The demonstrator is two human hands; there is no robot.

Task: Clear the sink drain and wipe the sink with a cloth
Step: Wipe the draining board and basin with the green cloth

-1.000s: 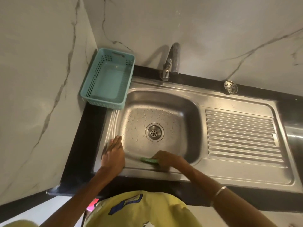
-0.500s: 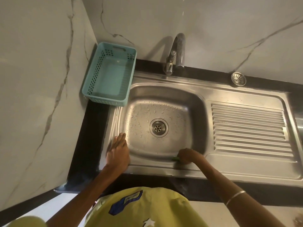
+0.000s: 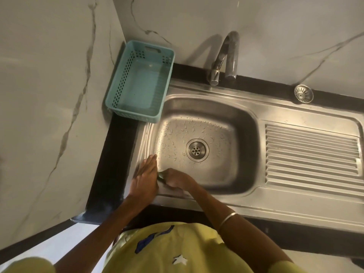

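The left hand (image 3: 145, 179) lies flat on the near left rim of the sink (image 3: 295, 113), its fingers straight and close together, the tips reaching just over the edge toward the basin. Just to the right of those fingers, touching or nearly touching the hand's edge, the right hand (image 3: 176, 179) is curled over a green cloth (image 3: 161, 176), pressing it against the near left wall of the basin; only a small dark green bit of the cloth shows between the two hands, the remainder hidden under the curled fingers. Beyond the right fingers, well apart from them toward the middle of the basin floor, sits the drain (image 3: 196, 149), a round metal ring with small holes, with water drops scattered on the steel around it. Past the left fingertips, at the far left corner against the marble wall, a teal basket (image 3: 120, 91) rests partly on the black counter (image 3: 110, 164) and partly over the sink's rim. Farther out beyond the drain stands the tap (image 3: 231, 56). To the right of both hands, across the basin, is the ribbed drainboard (image 3: 311, 154), and at its far side a loose strainer (image 3: 303, 93) lies on the counter strip by the wall. A thin bangle (image 3: 228, 217) circles the right forearm.
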